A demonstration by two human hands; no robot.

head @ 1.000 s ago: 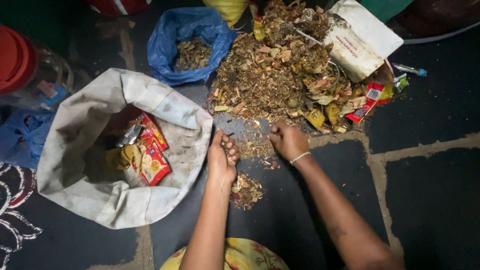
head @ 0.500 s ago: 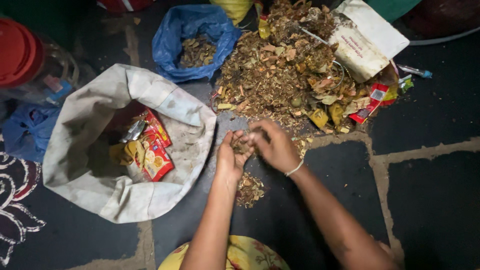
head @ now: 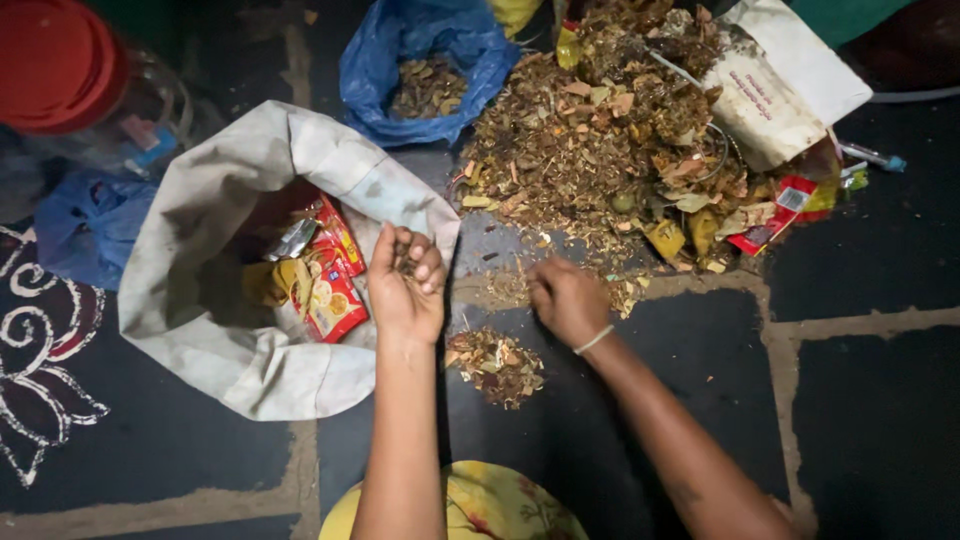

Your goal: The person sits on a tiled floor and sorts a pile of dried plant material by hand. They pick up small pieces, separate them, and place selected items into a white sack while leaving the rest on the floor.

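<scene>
Head view: red snack packets [head: 330, 275] inside white sack [head: 215, 215], beside left hand [head: 405, 285].

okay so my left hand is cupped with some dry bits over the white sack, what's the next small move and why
Probably tip the left hand open so the dry bits drop into the white sack. The cupped palm already sits over the sack's rim, while the right hand rests on the floor by the big litter pile, placed to gather more.
</scene>
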